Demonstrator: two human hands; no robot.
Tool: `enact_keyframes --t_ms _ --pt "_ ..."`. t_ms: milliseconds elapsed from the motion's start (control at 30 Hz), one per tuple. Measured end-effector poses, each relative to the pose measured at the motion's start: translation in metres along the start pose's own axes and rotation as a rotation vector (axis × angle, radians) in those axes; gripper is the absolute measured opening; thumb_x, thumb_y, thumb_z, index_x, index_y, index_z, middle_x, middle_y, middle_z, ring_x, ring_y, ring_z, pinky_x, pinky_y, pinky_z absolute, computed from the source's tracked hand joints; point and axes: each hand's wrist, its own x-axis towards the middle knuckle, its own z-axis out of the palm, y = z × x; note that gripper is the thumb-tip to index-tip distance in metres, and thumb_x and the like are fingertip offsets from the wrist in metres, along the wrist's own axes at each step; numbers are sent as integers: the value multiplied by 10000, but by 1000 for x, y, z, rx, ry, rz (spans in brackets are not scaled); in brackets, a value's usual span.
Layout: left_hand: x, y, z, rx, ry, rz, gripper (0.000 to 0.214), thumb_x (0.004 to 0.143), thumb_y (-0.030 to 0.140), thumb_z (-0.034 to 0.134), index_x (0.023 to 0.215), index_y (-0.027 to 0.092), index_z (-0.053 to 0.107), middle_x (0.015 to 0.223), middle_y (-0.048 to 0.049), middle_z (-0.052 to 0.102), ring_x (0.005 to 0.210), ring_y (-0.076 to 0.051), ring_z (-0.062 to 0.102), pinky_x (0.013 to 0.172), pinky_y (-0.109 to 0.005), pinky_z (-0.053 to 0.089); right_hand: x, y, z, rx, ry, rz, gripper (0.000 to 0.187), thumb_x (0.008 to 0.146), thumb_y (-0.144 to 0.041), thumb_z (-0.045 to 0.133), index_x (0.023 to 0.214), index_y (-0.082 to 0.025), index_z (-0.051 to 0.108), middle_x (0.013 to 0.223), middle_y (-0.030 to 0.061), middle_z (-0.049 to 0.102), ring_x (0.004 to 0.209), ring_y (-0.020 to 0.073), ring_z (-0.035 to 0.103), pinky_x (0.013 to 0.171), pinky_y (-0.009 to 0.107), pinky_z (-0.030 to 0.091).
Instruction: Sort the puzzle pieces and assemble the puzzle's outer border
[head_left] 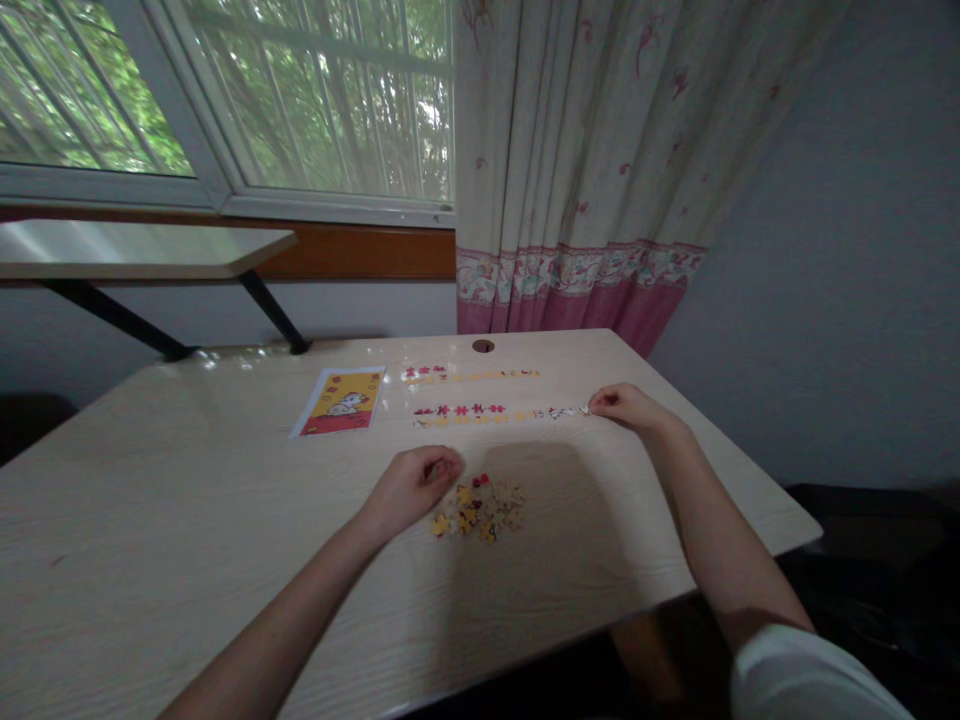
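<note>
On the pale wooden table (pixel 150 520) lies a heap of loose jigsaw pieces (pixel 480 508), yellow, red and white. My left hand (pixel 411 488) rests just left of the heap with its fingers curled in; whether a piece is inside I cannot make out. Farther back run two joined rows of pieces, the near row (pixel 487 413) and the far row (pixel 469 376). My right hand (pixel 626 406) is pinched at the right end of the near row, touching its last pieces. A picture card (pixel 341 401) with a white animal on yellow lies to the left of the rows.
A round cable hole (pixel 483 346) sits near the table's back edge. A curtain (pixel 600 160) with a pink hem hangs behind, next to a window (pixel 225 100). A shelf on black brackets (pixel 142 250) juts out at back left. The table's right edge drops off near my right arm.
</note>
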Motion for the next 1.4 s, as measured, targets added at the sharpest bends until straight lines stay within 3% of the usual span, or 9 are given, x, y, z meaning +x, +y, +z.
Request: enact_keyframes --t_ms 267,433,500,567,700,767,900,1100,1400 --pt "0 3 -1 32 3 0 215 807 282 469 780 151 638 623 2 564 553 -115 456 523 -218 339 0 0 -1 -63 14 16 249 696 -329 601 782 -113 692 648 38 603 595 126 499 551 242 375" --pt "-1 5 0 54 0 12 215 811 281 461 779 156 633 637 -1 582 565 -124 483 530 -219 351 -3 -21 6 -161 164 -60 232 757 -312 558 801 -125 689 625 19 584 561 111 479 521 226 355" --pt "-1 7 0 85 -13 20 208 814 264 453 789 159 630 650 -7 594 574 -129 498 532 -219 357 -2 -41 19 -174 184 -157 200 775 -279 553 810 -137 689 657 21 599 579 108 492 533 220 366" --pt "-2 9 -1 141 -28 24 198 807 252 457 803 164 634 681 -16 615 595 -140 519 539 -222 367 -2 -66 40 -164 115 -316 177 787 -235 556 875 -160 690 747 33 628 647 110 531 590 221 402" --pt "-4 13 -3 258 -44 36 198 789 248 477 827 183 660 782 -40 655 689 -177 566 601 -246 405 -9 -116 90 -172 -121 -670 220 815 -215 565 1016 -216 654 880 36 646 796 118 574 744 252 439" --pt "-4 13 -3 282 -48 50 207 796 246 475 842 192 669 831 -47 668 750 -193 581 652 -259 422 -15 -135 109 -191 -106 -705 246 822 -279 575 1048 -209 642 913 51 639 843 134 572 770 263 443" --pt "-3 10 -1 301 -63 78 218 815 236 461 865 206 671 874 -46 675 826 -203 593 720 -269 430 -21 -149 126 -217 -49 -656 190 801 -279 603 958 -197 672 856 44 627 794 137 569 749 261 450" --pt "-3 11 1 322 -85 84 208 814 215 455 839 196 661 840 -48 666 803 -202 591 704 -270 427 -18 -146 129 -137 -69 -595 65 763 -177 627 821 -171 653 821 27 611 794 126 560 745 243 451" --pt "-2 10 4 224 -29 108 198 813 227 475 865 187 662 861 -50 665 794 -189 584 691 -267 427 -21 -152 131 73 31 -450 80 744 -140 615 812 -182 620 750 -12 629 696 98 551 647 211 437"
